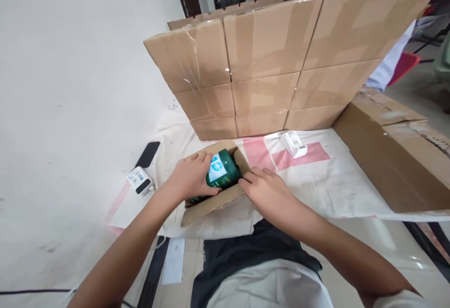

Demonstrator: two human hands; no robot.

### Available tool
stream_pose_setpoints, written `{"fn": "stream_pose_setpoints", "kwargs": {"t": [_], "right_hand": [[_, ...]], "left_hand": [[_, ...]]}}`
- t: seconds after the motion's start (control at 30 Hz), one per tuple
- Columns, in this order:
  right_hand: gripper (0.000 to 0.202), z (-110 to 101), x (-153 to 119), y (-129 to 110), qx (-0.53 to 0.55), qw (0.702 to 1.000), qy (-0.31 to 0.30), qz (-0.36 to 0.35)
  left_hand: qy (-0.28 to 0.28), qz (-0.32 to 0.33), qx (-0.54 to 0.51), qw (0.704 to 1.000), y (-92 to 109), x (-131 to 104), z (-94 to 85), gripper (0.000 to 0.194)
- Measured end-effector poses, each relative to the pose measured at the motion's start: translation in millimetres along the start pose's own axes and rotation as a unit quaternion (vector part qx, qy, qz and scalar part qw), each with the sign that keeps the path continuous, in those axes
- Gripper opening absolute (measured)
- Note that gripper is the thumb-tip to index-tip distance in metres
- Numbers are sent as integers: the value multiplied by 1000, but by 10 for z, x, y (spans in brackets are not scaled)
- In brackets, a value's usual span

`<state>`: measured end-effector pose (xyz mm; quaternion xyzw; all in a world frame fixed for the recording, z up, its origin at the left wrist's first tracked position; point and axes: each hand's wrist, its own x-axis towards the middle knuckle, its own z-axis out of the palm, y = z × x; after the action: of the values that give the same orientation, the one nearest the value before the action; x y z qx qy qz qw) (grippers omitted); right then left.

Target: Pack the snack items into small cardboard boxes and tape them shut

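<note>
An open cardboard box (214, 208) sits on the cloth-covered table in front of me, its front flap folded outward. Inside it lies a dark green canister (230, 166) with a blue and white label. My left hand (192, 176) is closed around the canister's left part, thumb on the near side and fingers on the far side; its left end is mostly hidden. At the box's right end, my right hand (266, 190) has its fingers bent over the cardboard edge, close to the canister's end.
A wall of taped cardboard boxes (267, 48) stands behind. A long carton (390, 153) lies at the right. A white charger-like device (294, 145) is on the cloth; a black phone (148, 154) and a small white device (139, 179) are at the left, beside the wall.
</note>
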<state>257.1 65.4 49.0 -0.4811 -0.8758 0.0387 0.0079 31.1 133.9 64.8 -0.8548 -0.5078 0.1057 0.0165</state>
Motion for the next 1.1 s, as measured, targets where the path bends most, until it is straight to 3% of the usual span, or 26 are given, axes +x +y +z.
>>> {"fn": "stream_pose_setpoints", "kwargs": {"t": [0.17,0.3,0.37,0.47,0.57,0.67,0.83,1.1], "right_hand": [[15,157,-10,164,22,998,60,-29],[13,296,20,239,36,992,112,-48],[13,354,18,278,45,989,132,-54],[13,377,-14,366,72,984,150,-67],[19,293,-21,538,129,977,126,-116],[42,152,84,775,175,970,58,-162],[56,19,451,984,102,971,-29,-216],[60,2,713,854,-72,955,-37,-285]], "left_hand": [[-18,33,27,999,158,185,179,77],[-36,23,48,998,344,370,401,57],[-45,43,32,998,323,449,430,48],[-27,125,-82,988,83,447,299,40],[-8,178,-139,974,-236,275,117,47],[-47,212,-109,970,-414,51,108,45],[-58,277,-137,949,-384,-122,369,34],[12,333,-139,933,-506,-93,501,32]]}}
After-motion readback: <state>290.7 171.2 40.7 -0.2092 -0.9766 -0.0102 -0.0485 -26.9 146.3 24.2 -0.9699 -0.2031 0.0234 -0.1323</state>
